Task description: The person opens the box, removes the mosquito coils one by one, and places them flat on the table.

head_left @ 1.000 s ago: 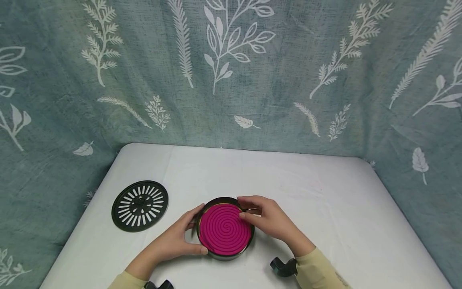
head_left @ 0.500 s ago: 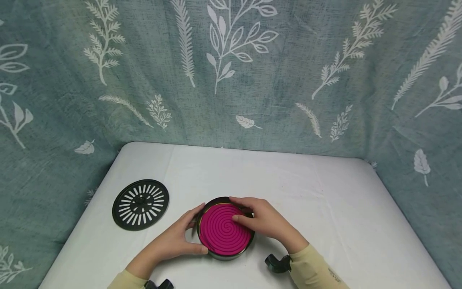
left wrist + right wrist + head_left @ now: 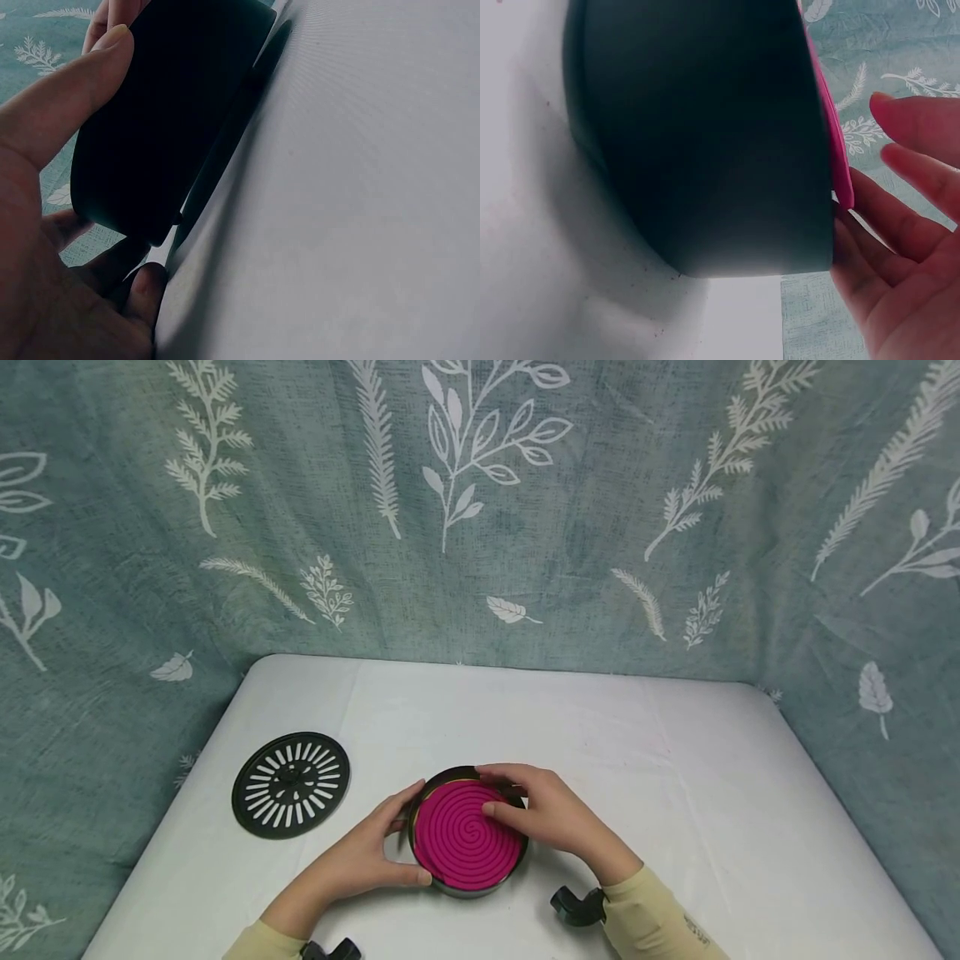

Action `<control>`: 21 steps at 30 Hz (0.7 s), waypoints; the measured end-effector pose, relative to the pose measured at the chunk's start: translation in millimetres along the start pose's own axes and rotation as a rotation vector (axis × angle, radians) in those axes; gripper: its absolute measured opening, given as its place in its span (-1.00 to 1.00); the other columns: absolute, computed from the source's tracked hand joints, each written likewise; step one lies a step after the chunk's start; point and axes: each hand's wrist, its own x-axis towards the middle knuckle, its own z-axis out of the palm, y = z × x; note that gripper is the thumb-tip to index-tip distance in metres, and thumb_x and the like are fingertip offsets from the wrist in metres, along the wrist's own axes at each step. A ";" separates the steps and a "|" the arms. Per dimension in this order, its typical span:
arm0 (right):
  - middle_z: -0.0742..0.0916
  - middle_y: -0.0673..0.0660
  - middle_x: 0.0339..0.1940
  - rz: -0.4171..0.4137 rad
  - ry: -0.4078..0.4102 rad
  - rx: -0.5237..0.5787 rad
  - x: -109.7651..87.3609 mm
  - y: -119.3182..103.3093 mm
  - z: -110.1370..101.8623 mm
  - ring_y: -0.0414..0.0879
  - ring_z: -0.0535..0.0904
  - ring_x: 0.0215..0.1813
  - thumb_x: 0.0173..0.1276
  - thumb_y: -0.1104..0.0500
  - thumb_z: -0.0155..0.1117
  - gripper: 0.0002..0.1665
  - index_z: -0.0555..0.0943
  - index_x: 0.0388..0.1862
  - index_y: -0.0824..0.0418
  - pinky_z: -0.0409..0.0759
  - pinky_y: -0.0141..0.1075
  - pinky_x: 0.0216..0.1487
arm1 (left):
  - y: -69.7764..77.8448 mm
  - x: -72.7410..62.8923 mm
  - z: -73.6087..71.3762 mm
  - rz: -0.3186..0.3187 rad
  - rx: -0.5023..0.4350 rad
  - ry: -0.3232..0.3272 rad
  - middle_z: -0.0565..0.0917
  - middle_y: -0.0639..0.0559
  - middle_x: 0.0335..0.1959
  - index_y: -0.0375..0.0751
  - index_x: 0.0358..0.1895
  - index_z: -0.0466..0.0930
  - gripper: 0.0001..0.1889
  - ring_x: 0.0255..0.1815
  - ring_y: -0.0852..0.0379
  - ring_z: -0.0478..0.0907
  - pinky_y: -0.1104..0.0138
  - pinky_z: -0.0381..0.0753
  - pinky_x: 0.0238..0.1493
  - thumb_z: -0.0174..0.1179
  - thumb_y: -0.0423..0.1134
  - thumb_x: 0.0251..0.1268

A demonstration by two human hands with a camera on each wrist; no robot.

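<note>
A pink mosquito coil [image 3: 469, 835] lies in a round dark tin [image 3: 467, 893] on the table, seen in the head view. My left hand [image 3: 367, 858] grips the tin's left side, thumb at the near edge and fingers round the back. In the left wrist view the thumb [image 3: 75, 94] presses against the dark wall. My right hand [image 3: 558, 814] reaches over the tin's far right rim. The right wrist view shows its thumb and one finger apart from the coil's edge [image 3: 838, 161], which stands a little above the rim; other fingers [image 3: 855, 255] touch the rim.
A black slotted round lid [image 3: 291, 827] lies flat at the left of the white table [image 3: 562, 718]. Patterned teal cloth [image 3: 600, 468] hangs behind and beside the table. Small dark wrist mounts [image 3: 577, 907] are worn near both sleeves.
My right hand has shifted slightly left over the tin, its thumb now further in over the coil. The left hand, tin and lid stay put.
</note>
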 end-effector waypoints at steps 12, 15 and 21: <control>0.68 -0.07 0.07 0.075 0.032 0.218 -1.5 -1.5 -6.5 -0.16 0.64 0.05 0.35 -0.06 0.38 -0.44 0.53 0.31 -0.09 0.67 -0.24 0.04 | -0.5 1.3 0.4 0.015 -0.006 -0.001 0.20 0.21 0.49 0.23 0.57 0.05 0.23 0.40 0.17 0.28 0.15 0.35 0.40 0.59 0.24 -0.28; 0.68 -0.05 0.07 0.127 0.023 0.304 -1.8 -2.6 -7.7 -0.12 0.66 0.02 0.32 -0.05 0.40 -0.41 0.50 0.32 -0.17 0.70 -0.24 -0.03 | -0.2 1.5 0.2 0.018 -0.010 -0.001 0.20 0.21 0.49 0.20 0.58 0.05 0.24 0.40 0.17 0.27 0.15 0.35 0.40 0.59 0.23 -0.28; 0.66 0.06 0.10 0.171 0.004 0.423 -0.7 -0.6 -8.0 -0.04 0.67 0.01 0.31 0.02 0.42 -0.36 0.46 0.36 -0.12 0.70 -0.20 -0.03 | 0.0 0.9 0.7 0.019 -0.008 -0.002 0.19 0.19 0.50 0.21 0.58 0.04 0.24 0.41 0.16 0.27 0.14 0.35 0.40 0.59 0.23 -0.28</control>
